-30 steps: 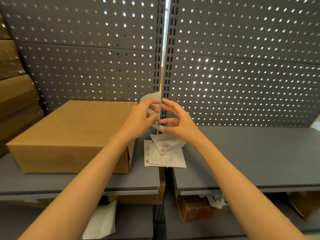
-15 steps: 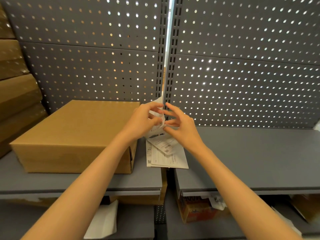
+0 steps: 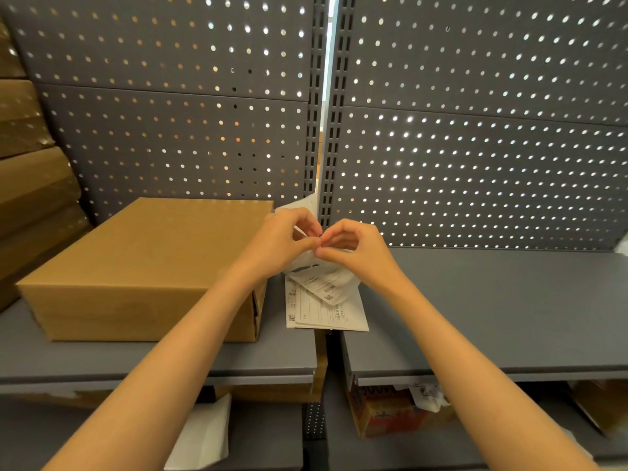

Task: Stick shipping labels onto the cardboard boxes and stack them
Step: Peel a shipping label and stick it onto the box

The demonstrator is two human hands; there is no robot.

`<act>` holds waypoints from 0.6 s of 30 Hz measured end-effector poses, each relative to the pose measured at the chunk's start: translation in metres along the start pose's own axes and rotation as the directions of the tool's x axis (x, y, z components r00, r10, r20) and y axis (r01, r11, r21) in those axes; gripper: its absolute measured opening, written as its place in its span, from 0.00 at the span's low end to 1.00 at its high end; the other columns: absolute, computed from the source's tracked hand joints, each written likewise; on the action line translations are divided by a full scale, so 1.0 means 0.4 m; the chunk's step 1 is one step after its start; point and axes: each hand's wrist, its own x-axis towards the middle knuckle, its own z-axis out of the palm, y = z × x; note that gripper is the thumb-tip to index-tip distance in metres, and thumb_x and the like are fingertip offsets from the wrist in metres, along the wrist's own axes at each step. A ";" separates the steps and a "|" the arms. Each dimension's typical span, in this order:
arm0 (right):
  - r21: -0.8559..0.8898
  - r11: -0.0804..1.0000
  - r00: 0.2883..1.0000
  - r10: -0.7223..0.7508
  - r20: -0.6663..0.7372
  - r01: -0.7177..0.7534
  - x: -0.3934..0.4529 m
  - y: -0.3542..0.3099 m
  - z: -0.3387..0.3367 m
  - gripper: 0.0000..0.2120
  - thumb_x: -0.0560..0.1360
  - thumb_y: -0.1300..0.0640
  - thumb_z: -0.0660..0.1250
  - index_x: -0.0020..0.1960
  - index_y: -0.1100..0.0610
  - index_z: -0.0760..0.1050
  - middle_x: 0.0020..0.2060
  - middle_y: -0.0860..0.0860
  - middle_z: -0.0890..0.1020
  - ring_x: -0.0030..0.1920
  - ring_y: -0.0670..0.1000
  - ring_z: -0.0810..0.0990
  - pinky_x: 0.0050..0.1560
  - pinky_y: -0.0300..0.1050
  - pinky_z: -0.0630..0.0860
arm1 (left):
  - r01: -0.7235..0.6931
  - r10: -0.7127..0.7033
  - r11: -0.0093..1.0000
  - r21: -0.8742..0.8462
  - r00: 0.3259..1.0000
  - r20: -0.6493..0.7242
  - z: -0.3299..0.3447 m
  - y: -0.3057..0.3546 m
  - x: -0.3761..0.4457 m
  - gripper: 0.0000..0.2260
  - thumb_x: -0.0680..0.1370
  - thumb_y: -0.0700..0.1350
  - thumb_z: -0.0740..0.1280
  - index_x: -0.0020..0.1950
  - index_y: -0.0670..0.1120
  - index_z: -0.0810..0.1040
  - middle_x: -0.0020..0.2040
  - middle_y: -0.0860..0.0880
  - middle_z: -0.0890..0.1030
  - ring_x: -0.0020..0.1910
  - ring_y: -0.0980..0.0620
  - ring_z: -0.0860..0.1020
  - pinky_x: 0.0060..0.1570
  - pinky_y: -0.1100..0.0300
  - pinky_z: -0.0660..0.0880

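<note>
A plain brown cardboard box (image 3: 146, 266) lies flat on the left grey shelf (image 3: 136, 362). Just right of it, my left hand (image 3: 282, 243) and my right hand (image 3: 356, 248) meet fingertip to fingertip above the shelf. Both pinch a white shipping label (image 3: 299, 212) whose paper curls up behind my left fingers and droops below the hands. Under the hands a small pile of printed labels (image 3: 326, 307) rests on the shelf across the gap between the two shelf boards. My hands hide most of the held label.
Stacked brown boxes (image 3: 30, 185) rise at the far left. Grey perforated back panels (image 3: 475, 164) stand behind the shelves. The right shelf board (image 3: 492, 307) is grey. Below are a white sheet (image 3: 204, 433), a printed carton (image 3: 387, 413) and another brown box (image 3: 601, 406).
My fingers have drawn together from a spread pose to a tight pinch on the label. The hands have dropped slightly toward the label pile.
</note>
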 end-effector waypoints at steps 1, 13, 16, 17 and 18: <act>0.002 1.000 1.000 -0.003 -0.010 0.003 0.000 -0.001 -0.002 0.07 0.68 0.62 0.75 0.43 0.56 0.79 0.40 0.50 0.84 0.43 0.46 0.83 0.51 0.40 0.78 | 0.001 -0.001 1.000 0.001 1.000 0.005 0.000 0.002 -0.001 0.03 0.74 0.42 0.70 0.46 0.47 0.79 0.42 0.54 0.80 0.39 0.59 0.78 0.38 0.73 0.73; -0.019 1.000 0.992 0.019 0.124 -0.017 -0.006 -0.003 -0.003 0.21 0.63 0.63 0.79 0.53 0.58 0.75 0.47 0.46 0.83 0.50 0.40 0.81 0.56 0.30 0.73 | -0.002 0.001 0.998 0.062 1.000 0.019 -0.004 -0.009 0.000 0.05 0.75 0.42 0.69 0.50 0.46 0.80 0.45 0.52 0.80 0.46 0.54 0.79 0.49 0.60 0.76; -0.002 0.999 0.988 0.039 0.148 -0.040 -0.007 -0.001 -0.002 0.23 0.62 0.59 0.80 0.53 0.56 0.76 0.49 0.45 0.83 0.53 0.42 0.80 0.61 0.39 0.73 | 0.008 -0.010 0.997 0.082 1.000 0.015 -0.003 -0.013 0.001 0.05 0.75 0.41 0.68 0.49 0.48 0.79 0.46 0.52 0.80 0.47 0.53 0.77 0.50 0.58 0.76; 0.000 0.999 0.987 0.049 0.155 -0.050 -0.007 -0.001 -0.003 0.24 0.61 0.58 0.81 0.53 0.55 0.76 0.50 0.45 0.83 0.55 0.42 0.79 0.62 0.41 0.72 | 0.011 -0.012 0.997 0.079 1.000 0.010 -0.004 -0.013 0.000 0.04 0.75 0.41 0.68 0.49 0.49 0.79 0.46 0.52 0.80 0.47 0.53 0.77 0.50 0.57 0.75; 0.003 0.998 0.985 0.057 0.160 -0.059 -0.007 0.000 -0.004 0.24 0.61 0.57 0.81 0.53 0.54 0.75 0.51 0.45 0.82 0.56 0.42 0.79 0.63 0.42 0.72 | 0.012 -0.012 0.997 0.074 1.000 0.007 -0.004 -0.012 -0.001 0.04 0.75 0.41 0.68 0.48 0.49 0.79 0.46 0.52 0.80 0.46 0.52 0.77 0.49 0.57 0.75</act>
